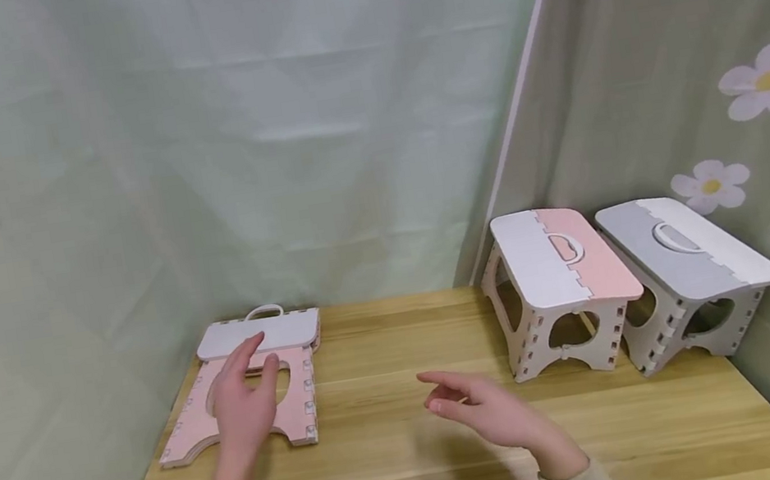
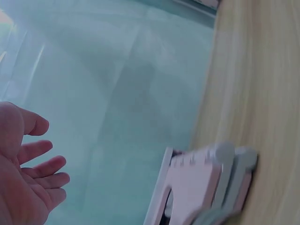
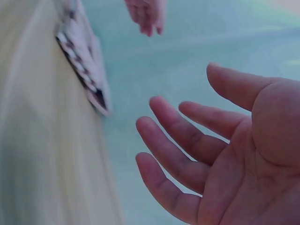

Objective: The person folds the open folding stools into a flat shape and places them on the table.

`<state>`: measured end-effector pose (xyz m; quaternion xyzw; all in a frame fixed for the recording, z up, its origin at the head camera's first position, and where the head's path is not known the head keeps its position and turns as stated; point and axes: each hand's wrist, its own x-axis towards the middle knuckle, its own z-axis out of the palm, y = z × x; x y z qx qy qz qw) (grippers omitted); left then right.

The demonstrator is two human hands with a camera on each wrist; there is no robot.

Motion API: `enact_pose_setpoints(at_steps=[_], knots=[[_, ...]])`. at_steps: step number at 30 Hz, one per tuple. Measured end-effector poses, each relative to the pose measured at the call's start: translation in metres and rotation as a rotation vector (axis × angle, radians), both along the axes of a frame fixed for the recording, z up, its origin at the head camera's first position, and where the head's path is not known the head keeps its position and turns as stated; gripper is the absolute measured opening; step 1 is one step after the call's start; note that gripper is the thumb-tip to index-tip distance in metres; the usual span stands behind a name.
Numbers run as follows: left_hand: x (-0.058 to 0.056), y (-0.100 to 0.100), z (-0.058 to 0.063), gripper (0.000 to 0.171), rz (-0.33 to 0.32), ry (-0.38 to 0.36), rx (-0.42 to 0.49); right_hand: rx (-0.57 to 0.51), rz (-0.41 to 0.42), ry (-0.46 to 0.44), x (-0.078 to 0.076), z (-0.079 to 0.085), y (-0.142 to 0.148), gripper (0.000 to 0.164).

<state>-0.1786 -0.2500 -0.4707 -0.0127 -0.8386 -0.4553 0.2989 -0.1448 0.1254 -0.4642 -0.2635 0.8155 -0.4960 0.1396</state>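
Observation:
A folded pink and white folding stool (image 1: 297,398) lies flat at the left of the wooden table, its white carry handle toward the back. My left hand (image 1: 244,406) is raised over this stool with fingers loosely extended, holding nothing; in the left wrist view the hand (image 2: 28,173) is apart from the stool (image 2: 192,187). Over the middle of the table my right hand (image 1: 485,412) hovers, fingers relaxed and slightly bent. The right wrist view shows its bare palm (image 3: 262,173) with nothing in it, while the folded stool (image 3: 82,56) lies beyond.
At the back right stand two unfolded stools, a white and pink one (image 1: 534,263) and a grey and white one (image 1: 678,254), side by side. Pale green curtains (image 1: 310,135) enclose the table (image 1: 386,447) at the back and sides.

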Motion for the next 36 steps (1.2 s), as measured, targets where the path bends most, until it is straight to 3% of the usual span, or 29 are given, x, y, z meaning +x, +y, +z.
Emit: enact_pose_setpoints(at_steps=[9,17,20,24,27,30,33,36], knots=[[-0.002,0.036,0.011,0.035,-0.07,-0.058,0.097,-0.028,-0.085,0.014,0.002,0.024,0.049,0.049],[-0.008,0.059,0.01,0.028,-0.123,-0.021,0.194,-0.093,-0.188,0.042,0.0,0.033,0.088,0.044],[-0.009,0.062,0.007,0.028,-0.149,-0.038,0.222,-0.106,-0.252,0.076,0.0,0.035,0.102,0.036],[-0.01,0.067,0.002,0.029,-0.19,-0.069,0.228,-0.119,-0.427,0.097,0.004,0.039,0.119,0.028],[-0.011,0.07,0.001,0.029,-0.21,-0.082,0.231,-0.059,-0.597,0.093,0.005,0.04,0.13,0.031],[-0.012,0.072,0.0,0.029,-0.216,-0.079,0.241,0.086,-0.71,0.061,0.003,0.038,0.137,0.039],[-0.013,0.072,0.0,0.029,-0.211,-0.071,0.239,0.249,-0.722,0.023,-0.001,0.033,0.141,0.049],[-0.013,0.073,-0.001,0.027,-0.207,-0.065,0.228,0.328,-0.684,-0.006,-0.006,0.026,0.139,0.063]])
